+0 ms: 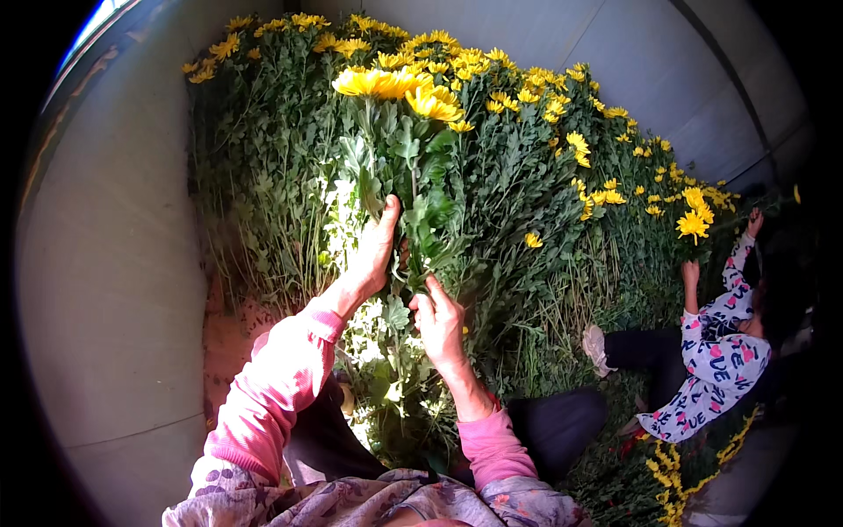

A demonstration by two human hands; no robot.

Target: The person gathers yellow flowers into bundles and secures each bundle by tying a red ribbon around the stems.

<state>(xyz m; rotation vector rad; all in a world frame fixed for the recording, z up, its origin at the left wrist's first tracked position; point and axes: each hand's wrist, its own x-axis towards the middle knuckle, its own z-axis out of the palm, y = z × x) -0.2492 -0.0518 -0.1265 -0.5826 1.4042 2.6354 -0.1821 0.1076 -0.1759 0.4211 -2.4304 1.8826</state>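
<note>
My left hand [379,247] is closed around the leafy stems of a bunch of yellow chrysanthemums [382,83], held upright in front of me. Its fingers are mostly hidden behind the leaves. Lower and to the right, my right hand [438,319] pinches a leafy green stem [418,263] between thumb and fingers, at the lower part of the bunch. Large yellow blooms stand together at the top of what I hold. Behind both hands lies a broad heap of cut chrysanthemums [514,191], blooms towards the wall and stems towards me.
At the right a co-worker [718,356] in a printed top sits by the heap, one hand holding yellow flowers [693,221]. More yellow blooms [668,484] lie at the lower right. A grey wall [105,283] bounds the left, another wall [632,59] the back.
</note>
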